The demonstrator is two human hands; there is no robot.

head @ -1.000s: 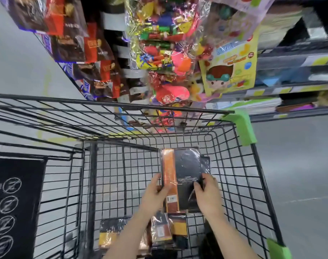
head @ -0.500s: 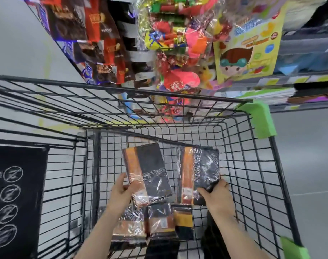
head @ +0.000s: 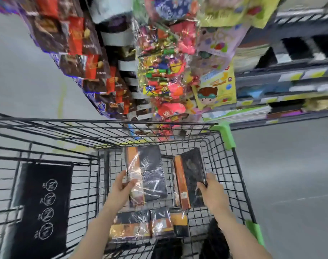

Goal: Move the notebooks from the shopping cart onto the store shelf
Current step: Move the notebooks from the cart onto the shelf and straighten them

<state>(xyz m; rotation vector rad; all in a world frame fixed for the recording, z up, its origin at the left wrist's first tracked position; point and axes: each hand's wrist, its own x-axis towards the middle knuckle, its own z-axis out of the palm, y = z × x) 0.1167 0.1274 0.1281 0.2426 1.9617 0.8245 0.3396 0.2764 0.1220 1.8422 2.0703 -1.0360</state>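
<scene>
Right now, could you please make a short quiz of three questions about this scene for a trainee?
1. True or false: each hand holds one notebook.
2. Where do the other wrapped notebooks lie? A) on the shelf B) on the cart floor C) on the ground
3. Fill in: the cart corner guards are ____.

Key:
1. True: left hand grips left notebook; right hand grips right notebook.
2. B: spare notebooks in the cart.
3. Green.

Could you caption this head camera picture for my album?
Each hand, left and right, lifts a wrapped notebook above the shopping cart.
</scene>
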